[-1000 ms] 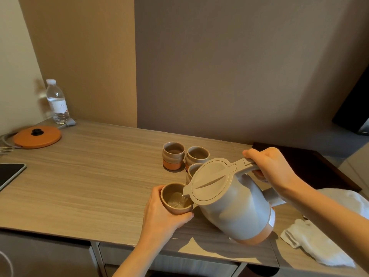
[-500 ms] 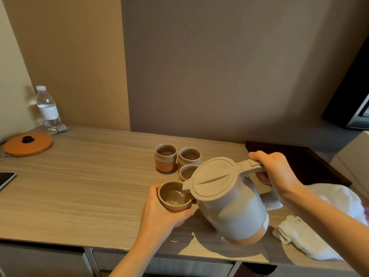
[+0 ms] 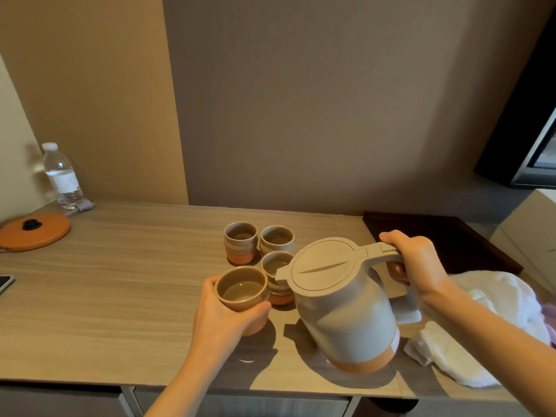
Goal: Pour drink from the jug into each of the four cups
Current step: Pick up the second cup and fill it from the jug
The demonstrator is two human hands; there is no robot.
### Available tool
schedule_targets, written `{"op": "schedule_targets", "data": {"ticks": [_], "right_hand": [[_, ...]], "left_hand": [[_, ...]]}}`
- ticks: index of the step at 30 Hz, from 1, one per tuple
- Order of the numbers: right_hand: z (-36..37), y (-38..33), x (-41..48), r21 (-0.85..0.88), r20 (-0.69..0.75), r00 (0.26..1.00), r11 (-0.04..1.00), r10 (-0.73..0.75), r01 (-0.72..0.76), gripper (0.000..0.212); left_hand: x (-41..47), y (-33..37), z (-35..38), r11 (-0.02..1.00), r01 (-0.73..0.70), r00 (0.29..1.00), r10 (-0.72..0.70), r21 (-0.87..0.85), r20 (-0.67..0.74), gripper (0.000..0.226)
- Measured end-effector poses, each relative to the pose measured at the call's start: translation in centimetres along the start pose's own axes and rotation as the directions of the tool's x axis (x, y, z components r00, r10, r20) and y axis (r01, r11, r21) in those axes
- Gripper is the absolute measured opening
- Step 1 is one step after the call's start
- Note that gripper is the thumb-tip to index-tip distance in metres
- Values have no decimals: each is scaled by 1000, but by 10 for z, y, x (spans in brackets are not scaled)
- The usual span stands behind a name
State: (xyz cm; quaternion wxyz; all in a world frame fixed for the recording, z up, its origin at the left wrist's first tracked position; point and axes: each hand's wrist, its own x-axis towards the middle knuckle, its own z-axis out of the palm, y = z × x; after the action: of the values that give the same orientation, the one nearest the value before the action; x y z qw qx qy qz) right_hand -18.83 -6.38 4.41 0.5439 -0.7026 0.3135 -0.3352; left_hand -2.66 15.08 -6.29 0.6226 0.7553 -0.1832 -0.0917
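the grey plastic jug with the orange base (image 3: 346,308) hung tilted just above the wood-grain counter (image 3: 105,281), my right hand (image 3: 418,263) wrapped shut around its handle, spout over the nearest cups. my left hand (image 3: 224,311) was curled around a brown glazed ceramic cup (image 3: 241,288), lifted close to the spout, i judged, so nothing would splash; liquid showed inside it. three matching cups (image 3: 258,242) stood clustered just behind, touching or nearly so, the nearest partly hidden by the jug's lid. a white cloth (image 3: 451,353) lay crumpled to the right, probably kept handy for drips.
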Motion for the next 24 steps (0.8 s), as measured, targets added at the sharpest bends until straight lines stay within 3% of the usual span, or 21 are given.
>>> {"op": "schedule_targets", "data": {"ticks": [12, 24], "right_hand": [[0, 11, 4, 87, -139, 988, 995, 68, -56, 39], [-1, 17, 13, 80, -171, 983, 996, 63, -49, 40]], "left_hand": [[63, -22, -10, 998, 11, 992, -2, 68, -125, 96], [73, -30, 10, 996, 1, 997, 5, 87, -77, 93]]}}
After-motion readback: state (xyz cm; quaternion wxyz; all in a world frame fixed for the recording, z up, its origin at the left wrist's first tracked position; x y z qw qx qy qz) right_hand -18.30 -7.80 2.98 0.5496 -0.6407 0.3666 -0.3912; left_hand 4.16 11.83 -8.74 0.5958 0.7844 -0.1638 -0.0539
